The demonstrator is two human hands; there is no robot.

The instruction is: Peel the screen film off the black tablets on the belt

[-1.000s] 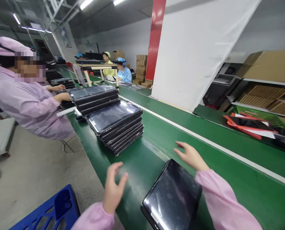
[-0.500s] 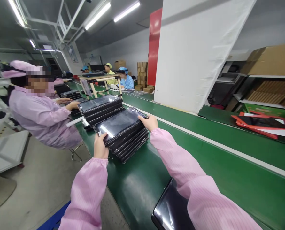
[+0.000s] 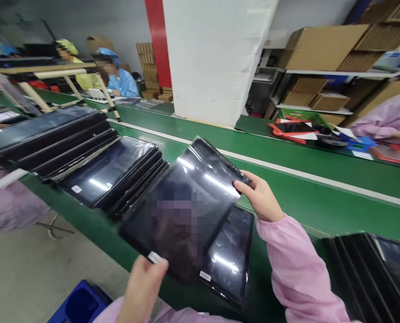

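Tilted above the bench is a black, glossy tablet (image 3: pixel 216 166) with a small white label, gripped at opposite edges. My left hand (image 3: pixel 144 282) pinches its near left corner by the label. At the far right edge, my right hand (image 3: pixel 262 195) has thumb on the glass and fingers curled beneath. Under it, partly covered, another labelled tablet (image 3: pixel 235 237) lies on the green bench (image 3: pixel 270 166). To the left stands a stack of tablets (image 3: pixel 110 154) in clear film, beside a taller stack (image 3: pixel 52 128). More tablets are stacked at the right (image 3: pixel 364 273).
A white pillar (image 3: pixel 203 58) rises behind the bench. Red and white sheets (image 3: pixel 292 128) lie across from me, with cardboard boxes (image 3: pixel 324 49) on shelves behind. A wooden-topped rack (image 3: pixel 62 72) stands at left, a blue bin (image 3: pixel 82 303) below. Co-workers sit nearby.
The top tablet has been lifted off the near stack and brought right, over the tablet lying on the bench. My view has turned right, showing the stack on that side.
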